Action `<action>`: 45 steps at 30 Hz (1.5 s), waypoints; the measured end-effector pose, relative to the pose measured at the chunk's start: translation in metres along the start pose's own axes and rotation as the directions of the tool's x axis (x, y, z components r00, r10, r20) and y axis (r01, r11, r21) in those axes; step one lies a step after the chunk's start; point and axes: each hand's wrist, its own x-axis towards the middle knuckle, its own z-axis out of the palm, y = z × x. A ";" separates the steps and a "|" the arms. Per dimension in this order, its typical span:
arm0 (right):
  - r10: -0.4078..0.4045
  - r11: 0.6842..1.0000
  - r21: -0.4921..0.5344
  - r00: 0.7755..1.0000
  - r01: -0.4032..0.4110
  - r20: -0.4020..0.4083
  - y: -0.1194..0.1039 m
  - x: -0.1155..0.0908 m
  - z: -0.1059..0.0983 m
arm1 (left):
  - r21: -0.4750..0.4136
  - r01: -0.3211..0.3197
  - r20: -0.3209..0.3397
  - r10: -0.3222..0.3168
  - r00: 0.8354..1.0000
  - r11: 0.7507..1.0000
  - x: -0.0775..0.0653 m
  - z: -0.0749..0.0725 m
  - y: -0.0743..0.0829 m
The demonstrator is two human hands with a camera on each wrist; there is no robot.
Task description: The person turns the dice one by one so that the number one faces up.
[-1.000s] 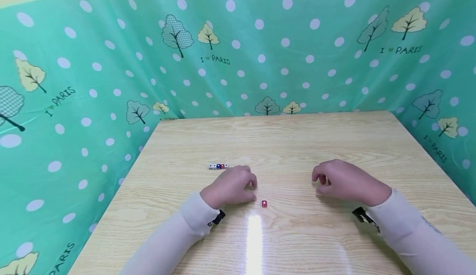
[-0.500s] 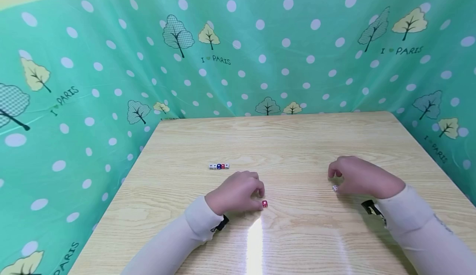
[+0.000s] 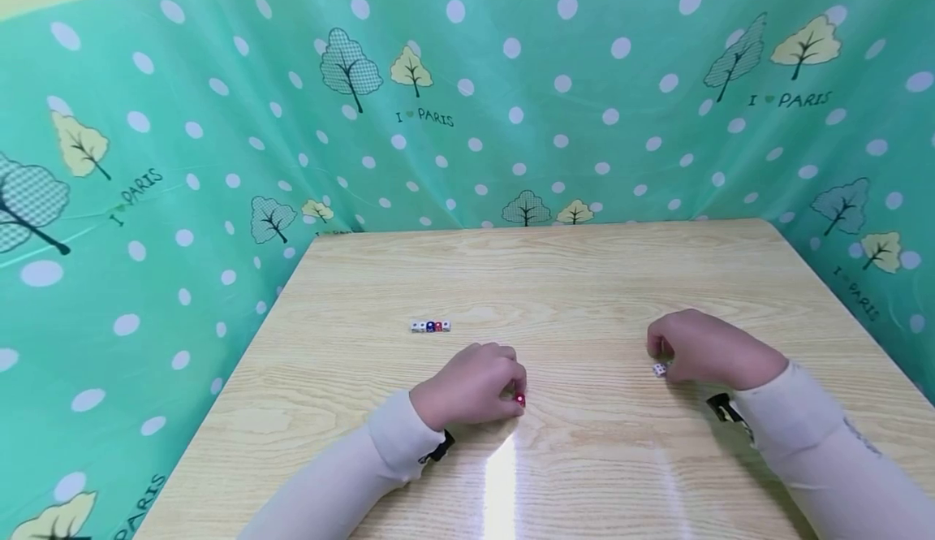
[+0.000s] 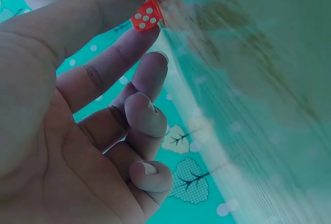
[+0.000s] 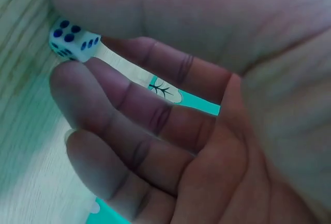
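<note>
In the head view my left hand [image 3: 475, 386] reaches over the middle of the table. Its thumb and index finger pinch a small red die [image 4: 146, 17] with white dots, and the other fingers curl loosely below. Farther right, the fingertips of my right hand [image 3: 712, 351] are down at the tabletop around a white die [image 5: 75, 40] with dark blue dots. That die sits between thumb and fingers in the right wrist view, where the index fingertip is hidden. A row of dice [image 3: 431, 326], white, blue and red, lies beyond the left hand, side by side.
The light wood table [image 3: 570, 280] is bounded at the back and sides by a green dotted curtain [image 3: 511, 142] with tree prints. A bright light reflection [image 3: 500, 483] lies on the near part of the tabletop.
My left hand has moved right and closed its thumb and index finger on the red die. My right hand has shifted right, bringing the white die into sight at its fingertips.
</note>
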 end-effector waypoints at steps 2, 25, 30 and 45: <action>-0.011 1.000 0.002 1.000 0.011 -0.007 -0.001 0.000 0.001 | 0.003 0.004 -0.005 -0.003 1.000 1.000 0.000 0.000 -0.001; -0.119 0.992 -0.048 0.988 0.115 -0.102 -0.013 0.009 0.009 | -0.069 0.105 0.010 -0.105 0.994 0.992 -0.001 -0.007 -0.018; -0.127 0.991 -0.055 0.985 0.121 -0.118 -0.016 0.009 0.010 | -0.077 0.111 0.023 -0.110 0.994 0.991 -0.001 -0.007 -0.019; -0.152 0.985 -0.098 0.979 0.139 -0.134 -0.022 0.010 0.015 | -0.068 0.107 0.027 -0.106 0.994 0.992 -0.003 -0.009 -0.018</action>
